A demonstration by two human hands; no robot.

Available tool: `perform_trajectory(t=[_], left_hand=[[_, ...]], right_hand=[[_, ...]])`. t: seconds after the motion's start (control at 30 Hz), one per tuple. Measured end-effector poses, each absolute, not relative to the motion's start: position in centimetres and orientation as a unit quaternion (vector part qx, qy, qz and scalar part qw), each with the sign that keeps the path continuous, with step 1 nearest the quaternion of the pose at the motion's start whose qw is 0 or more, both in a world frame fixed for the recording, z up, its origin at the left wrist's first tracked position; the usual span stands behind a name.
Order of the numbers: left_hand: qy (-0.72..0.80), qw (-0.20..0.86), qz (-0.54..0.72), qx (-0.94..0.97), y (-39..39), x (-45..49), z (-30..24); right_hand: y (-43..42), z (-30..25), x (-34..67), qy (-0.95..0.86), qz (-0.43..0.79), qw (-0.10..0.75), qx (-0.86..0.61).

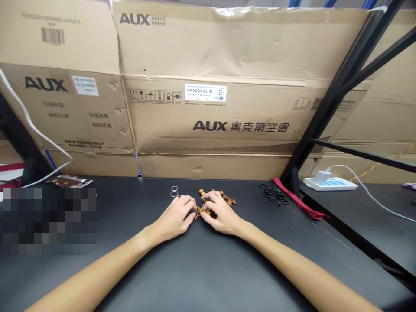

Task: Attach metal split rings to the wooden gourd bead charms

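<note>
Brown beads lie part-hidden by left hand and right hand, curled fingers holding I cannot tell what.

A black tabletop is carrying orange-brown beads near twelve o'clock, with thin rings lying at eleven. A flat brown item is lying at ten, while black oval loops and a red strap are resting toward two.

Beads are amber-brown, rings silvery, the strap red, the tabletop black.
</note>
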State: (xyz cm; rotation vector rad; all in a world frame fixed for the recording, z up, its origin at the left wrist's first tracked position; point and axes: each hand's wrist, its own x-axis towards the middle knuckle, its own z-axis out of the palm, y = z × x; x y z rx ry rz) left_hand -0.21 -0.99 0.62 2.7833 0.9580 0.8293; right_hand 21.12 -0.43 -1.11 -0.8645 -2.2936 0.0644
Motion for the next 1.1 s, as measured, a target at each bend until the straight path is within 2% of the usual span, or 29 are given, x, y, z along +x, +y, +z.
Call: perform_trajectory(t=[0.6, 0.93, 1.1], left_hand=[[0.288, 0.0, 0.255, 0.923, -0.58, -0.31, 0.06], [0.291, 0.052, 0.243, 0.924, -0.77, -0.38, 0.66], [0.287, 0.104, 0.256, 0.917, -0.65, -0.4, 0.51]], right_hand=[[-0.67, -0.74, 21.31, -0.897, 0.043, 0.315, -0.308], [-0.78, -0.57, 21.21, -0.886, 0.0, 0.333, -0.321], [-0.42, -0.84, 21.21, -0.858, -0.035, 0.344, -0.38]])
